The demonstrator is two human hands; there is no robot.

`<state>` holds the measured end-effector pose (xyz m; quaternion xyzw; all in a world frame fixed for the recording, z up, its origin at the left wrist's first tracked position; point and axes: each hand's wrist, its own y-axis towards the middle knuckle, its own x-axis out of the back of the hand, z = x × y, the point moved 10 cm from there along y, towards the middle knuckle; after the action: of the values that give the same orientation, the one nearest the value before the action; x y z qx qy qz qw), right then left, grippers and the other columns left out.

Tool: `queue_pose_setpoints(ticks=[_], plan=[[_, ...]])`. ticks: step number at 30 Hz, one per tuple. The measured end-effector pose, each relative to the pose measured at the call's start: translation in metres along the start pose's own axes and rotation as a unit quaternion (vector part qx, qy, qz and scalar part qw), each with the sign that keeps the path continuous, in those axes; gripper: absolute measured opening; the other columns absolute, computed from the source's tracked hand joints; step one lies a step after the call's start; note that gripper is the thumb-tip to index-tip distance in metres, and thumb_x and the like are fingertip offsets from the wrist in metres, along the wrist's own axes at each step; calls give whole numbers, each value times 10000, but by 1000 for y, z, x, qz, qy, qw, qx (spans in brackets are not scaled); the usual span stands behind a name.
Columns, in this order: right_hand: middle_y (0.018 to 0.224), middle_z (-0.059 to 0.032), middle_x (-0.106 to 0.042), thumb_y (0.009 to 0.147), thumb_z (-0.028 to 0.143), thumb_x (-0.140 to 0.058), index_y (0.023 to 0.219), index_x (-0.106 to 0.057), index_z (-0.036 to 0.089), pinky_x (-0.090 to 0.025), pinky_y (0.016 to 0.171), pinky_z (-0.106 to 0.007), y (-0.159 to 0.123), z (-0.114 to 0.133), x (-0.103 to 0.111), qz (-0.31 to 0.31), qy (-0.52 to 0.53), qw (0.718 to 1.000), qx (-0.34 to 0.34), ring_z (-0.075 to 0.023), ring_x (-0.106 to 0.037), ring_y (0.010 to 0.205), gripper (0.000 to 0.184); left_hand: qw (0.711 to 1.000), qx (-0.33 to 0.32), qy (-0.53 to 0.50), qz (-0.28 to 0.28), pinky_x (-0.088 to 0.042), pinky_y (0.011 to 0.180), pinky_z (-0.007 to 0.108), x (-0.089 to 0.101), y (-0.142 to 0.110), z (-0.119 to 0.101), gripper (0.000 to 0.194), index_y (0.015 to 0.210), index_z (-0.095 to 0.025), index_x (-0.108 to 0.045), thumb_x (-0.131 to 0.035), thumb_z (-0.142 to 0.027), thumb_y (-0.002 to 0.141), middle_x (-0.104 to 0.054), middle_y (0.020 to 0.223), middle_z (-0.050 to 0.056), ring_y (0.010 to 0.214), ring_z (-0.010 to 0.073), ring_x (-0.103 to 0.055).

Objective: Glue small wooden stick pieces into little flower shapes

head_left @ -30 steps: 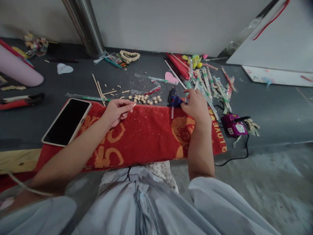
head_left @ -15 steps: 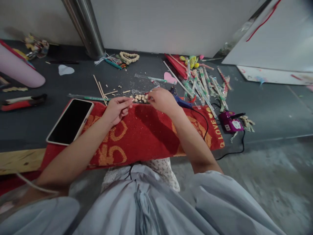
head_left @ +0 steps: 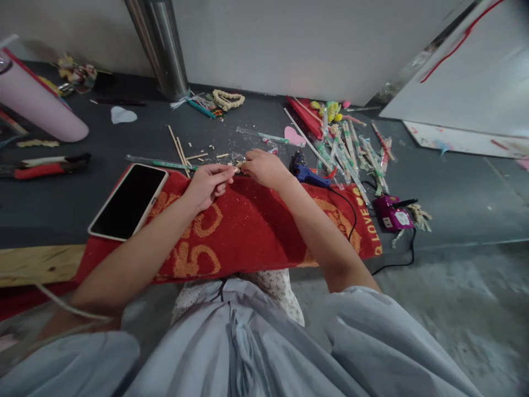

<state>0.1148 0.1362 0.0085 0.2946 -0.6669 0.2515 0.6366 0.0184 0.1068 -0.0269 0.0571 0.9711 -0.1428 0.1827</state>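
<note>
Over a dark counter [head_left: 463, 187], seen from my remote post through the head camera, two bare hands meet near the far edge of a folded red towel [head_left: 264, 226]; the left hand [head_left: 209, 186] pinches a small pale piece [head_left: 236, 170] between thumb and fingers; the right hand [head_left: 264, 168] is curled just beside it, palm down, and I cannot tell whether its bent fingers grip anything; the pinched piece sits at the left fingertips, between the two hands, with part of a cluster of pale bits [head_left: 238, 164] showing behind it and the rest hidden from me by the right hand.

To the right I see a blue glue gun [head_left: 308, 176] lying close to the right wrist, its black cord [head_left: 354, 212] curving down across the towel; beyond it lie wrapped sticks [head_left: 349, 149] in a loose heap, a pink paper heart [head_left: 293, 135] and a purple device [head_left: 392, 214]; to the left a phone [head_left: 129, 201] rests dark-screened on the towel's corner, with thin wooden sticks [head_left: 178, 148] just past it; pliers [head_left: 45, 167] lie farther left, near a pink bottle [head_left: 45, 105]; a heart-shaped pale ring [head_left: 228, 100] lies toward the wall.
</note>
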Motion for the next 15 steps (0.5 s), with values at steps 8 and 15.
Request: queue_pose_setpoints(ticks=[8,15], plan=[[1028,-129,-648,931,122,-438,960,-643,133,-413,895,-336,0,-11,10,-49,112,992,-9,-215,-546,992,208,1000,4,1,-5,-224,354,146,0,0,0,228,771,-106,-706,-844,-172,603,-601,535,-13,357,17,-387],[809,-19,-636,801,184,-550,823,-562,196,-477,696,-271,-39,-18,43,-209,357,909,-52,-118,-560,708,28,1000,-15,-3,3,-229,364,156,-1,-1,0,206,747,-122,-717,-847,-190,602,-604,538,-10,359,15,-381]])
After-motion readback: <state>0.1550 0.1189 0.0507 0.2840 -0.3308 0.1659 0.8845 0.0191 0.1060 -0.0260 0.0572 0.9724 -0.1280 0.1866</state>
